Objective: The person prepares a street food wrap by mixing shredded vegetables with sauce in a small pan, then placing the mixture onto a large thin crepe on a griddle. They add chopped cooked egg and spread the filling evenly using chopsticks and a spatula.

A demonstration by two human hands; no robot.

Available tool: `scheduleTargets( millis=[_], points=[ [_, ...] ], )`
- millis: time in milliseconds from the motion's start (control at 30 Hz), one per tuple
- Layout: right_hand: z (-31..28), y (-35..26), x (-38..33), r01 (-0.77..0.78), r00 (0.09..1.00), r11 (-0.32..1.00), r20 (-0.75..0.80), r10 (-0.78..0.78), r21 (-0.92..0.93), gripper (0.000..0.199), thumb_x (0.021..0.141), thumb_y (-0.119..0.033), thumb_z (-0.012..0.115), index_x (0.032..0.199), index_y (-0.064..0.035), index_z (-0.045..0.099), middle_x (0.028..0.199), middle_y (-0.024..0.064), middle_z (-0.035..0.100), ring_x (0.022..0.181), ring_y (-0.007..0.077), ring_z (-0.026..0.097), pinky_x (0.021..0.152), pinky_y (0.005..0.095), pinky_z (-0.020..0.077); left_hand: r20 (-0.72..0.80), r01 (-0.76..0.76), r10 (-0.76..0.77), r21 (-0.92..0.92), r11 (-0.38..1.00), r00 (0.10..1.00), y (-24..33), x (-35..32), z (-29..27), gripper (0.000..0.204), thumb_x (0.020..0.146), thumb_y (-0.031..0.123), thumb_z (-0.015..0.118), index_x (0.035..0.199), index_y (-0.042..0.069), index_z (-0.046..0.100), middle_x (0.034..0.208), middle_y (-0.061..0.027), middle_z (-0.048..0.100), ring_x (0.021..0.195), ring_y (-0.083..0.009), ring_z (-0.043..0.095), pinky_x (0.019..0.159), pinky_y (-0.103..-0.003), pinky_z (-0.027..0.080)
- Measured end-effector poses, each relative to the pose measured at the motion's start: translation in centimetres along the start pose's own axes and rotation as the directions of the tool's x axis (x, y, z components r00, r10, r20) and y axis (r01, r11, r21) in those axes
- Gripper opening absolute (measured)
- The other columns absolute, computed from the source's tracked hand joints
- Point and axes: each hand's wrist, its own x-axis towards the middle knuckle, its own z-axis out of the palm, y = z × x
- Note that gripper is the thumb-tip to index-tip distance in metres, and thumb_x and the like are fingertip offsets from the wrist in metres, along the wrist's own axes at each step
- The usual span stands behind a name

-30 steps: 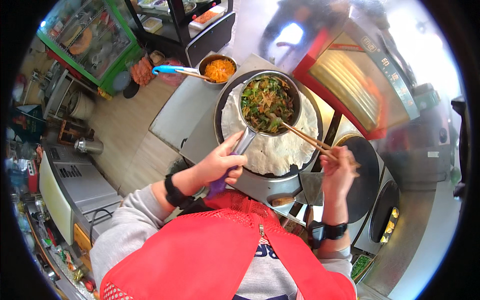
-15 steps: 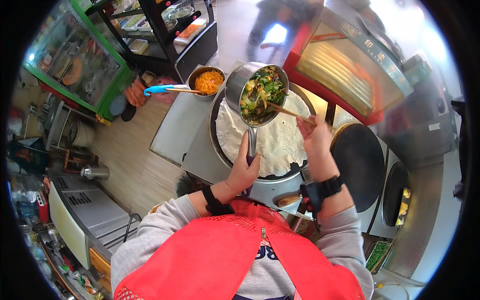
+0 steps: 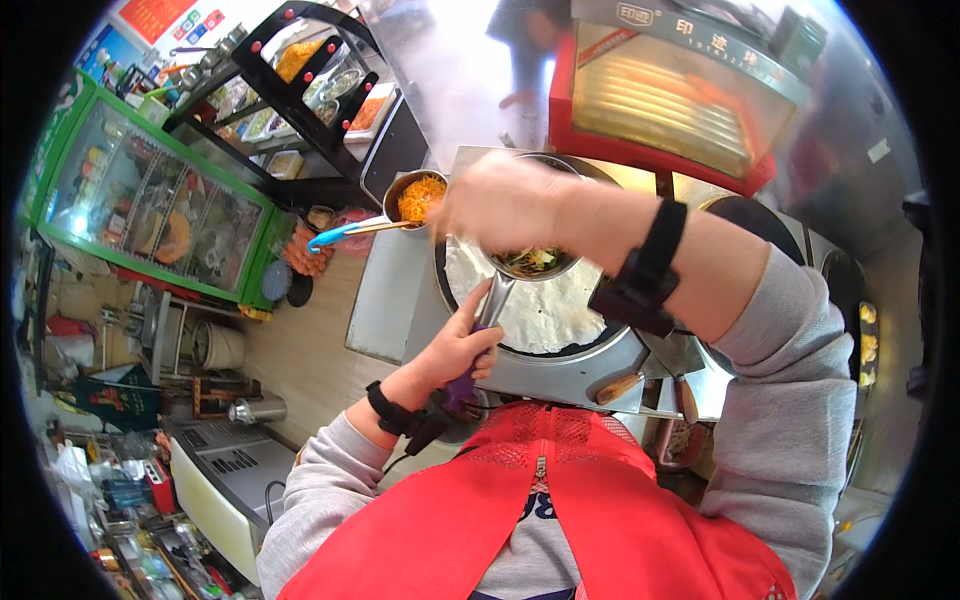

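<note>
My left hand (image 3: 462, 350) is closed round the purple grip of a metal saucepan (image 3: 497, 290), held over the griddle. Chopped greens (image 3: 533, 262) show in the saucepan, though my right forearm and hand hide much of it. Under it, a thin pale sheet of dough (image 3: 555, 318) lies on the round black griddle (image 3: 440, 272). My right hand (image 3: 505, 205) passes above the saucepan toward a small pot (image 3: 392, 200) of shredded orange carrot (image 3: 420, 198). Motion smears its fingers, so whether they hold anything is unclear. A blue handle (image 3: 345, 232) sticks out from the pot's left side.
A red-framed glass warmer (image 3: 660, 110) stands behind the griddle. To the right is a second dark round plate (image 3: 755, 225). A wooden-handled tool (image 3: 620, 388) lies at the counter's front edge. Far left are a black rack (image 3: 290, 100) with food trays and a green-framed fridge (image 3: 150, 200).
My right hand has swung left from the saucepan's right side, across it toward the carrot pot. The saucepan is now partly hidden. The whole view has shifted, showing more of the left side.
</note>
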Motion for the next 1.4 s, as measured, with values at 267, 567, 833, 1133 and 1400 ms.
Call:
scheduleTargets(
  millis=[267,567,833,1133,1400],
  points=[
    [6.6,-5.8,-4.3,0.487,0.855,0.868,0.253,-0.453,-0.094,0.016,0.072,-0.019,0.065,0.059,-0.0093,0.063,0.066,0.0094,0.065,0.063,0.0274,0.068,0.051,0.0368,0.0521,0.178,-0.407,0.553,0.853,0.325,0.814,-0.6,1.9,-7.4,0.074,0.085,-0.001,0.052,0.153,0.015,0.026,0.089,-0.0127,0.059,0.061,-0.0221,0.059,0.058,-0.035,0.051],
    [12.6,-5.0,-12.8,0.193,0.960,0.976,-0.187,-0.209,-0.098,0.012,0.073,-0.019,0.064,0.079,-0.0095,0.060,0.070,0.0074,0.057,0.060,0.0224,0.062,0.051,0.0357,0.0509,0.169,-0.015,0.770,0.979,-0.203,0.616,-0.5,4.0,-5.2,0.067,0.082,-0.001,0.056,0.146,0.009,0.040,0.089,-0.0134,0.057,0.067,-0.0334,0.060,0.059,-0.041,0.052],
    [10.2,-7.0,-17.6,-0.340,0.466,0.600,-0.424,0.776,0.724,0.004,0.091,-0.004,0.058,0.092,-0.0008,0.060,0.084,0.0124,0.064,0.067,0.0204,0.067,0.058,0.0321,0.0553,-0.010,-0.427,0.911,0.881,0.203,0.413,-5.0,3.9,3.3,0.064,0.086,-0.002,0.062,0.143,-0.010,0.034,0.125,-0.0274,0.058,0.098,-0.0252,0.064,0.085,-0.031,0.050],
    [2.6,-3.2,-16.5,-0.076,0.032,0.257,-0.255,0.966,0.963,0.016,0.095,-0.011,0.062,0.089,0.0023,0.057,0.077,0.0129,0.067,0.064,0.0170,0.068,0.055,0.0259,0.0550,-0.245,-0.413,0.664,0.619,0.668,0.707,-5.7,4.5,4.1,0.069,0.089,-0.003,0.054,0.152,0.003,0.025,0.114,-0.0144,0.061,0.088,-0.0191,0.064,0.075,-0.029,0.050],
    [7.4,-3.3,-14.4,-0.031,0.065,0.013,-0.011,0.998,0.999,0.015,0.096,-0.010,0.059,0.089,0.0000,0.051,0.073,0.0094,0.066,0.061,0.0157,0.066,0.056,0.0269,0.0546,-0.208,-0.337,0.309,-0.111,0.935,0.928,-1.4,0.9,4.0,0.080,0.094,-0.002,0.050,0.157,0.025,0.009,0.084,-0.0009,0.049,0.054,-0.0080,0.045,0.046,-0.025,0.038]
  ],
)
